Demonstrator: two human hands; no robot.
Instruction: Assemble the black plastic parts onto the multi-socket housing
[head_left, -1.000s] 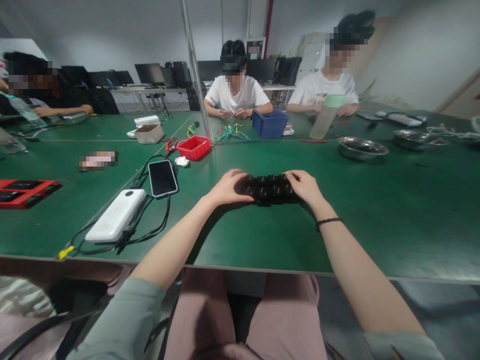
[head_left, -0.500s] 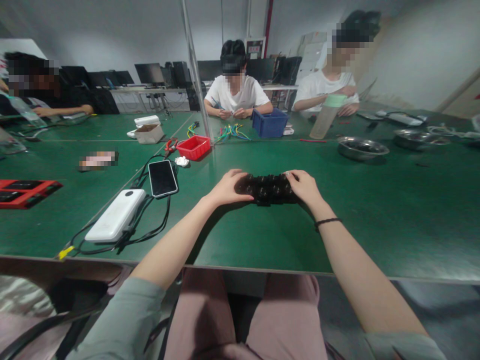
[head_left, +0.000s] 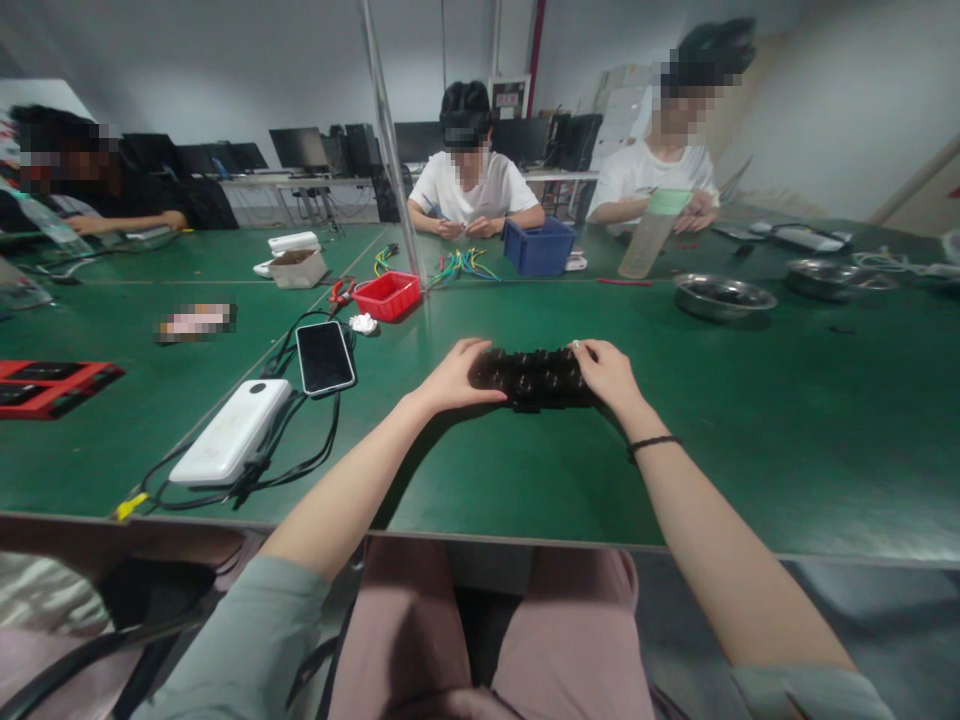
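A black block-shaped object with rows of round, shiny spots on top lies on the green table in front of me. What kind of thing it is, I cannot make out. My left hand grips its left end, thumb along the near side and fingers over the far side. Around the right end is my right hand, its fingers on the top and far edge. A dark band circles my right wrist. Left of my left hand lie a phone and a white power bank with black cables.
Beyond my hands stand a red tray, a blue bin and a metal bowl. A pole rises behind the tray. A bottle leans at the back right. Several people sit around the table.
My hands and the black object hold almost the same place. At the back right, a person's hands have moved lower, beside the bottle.
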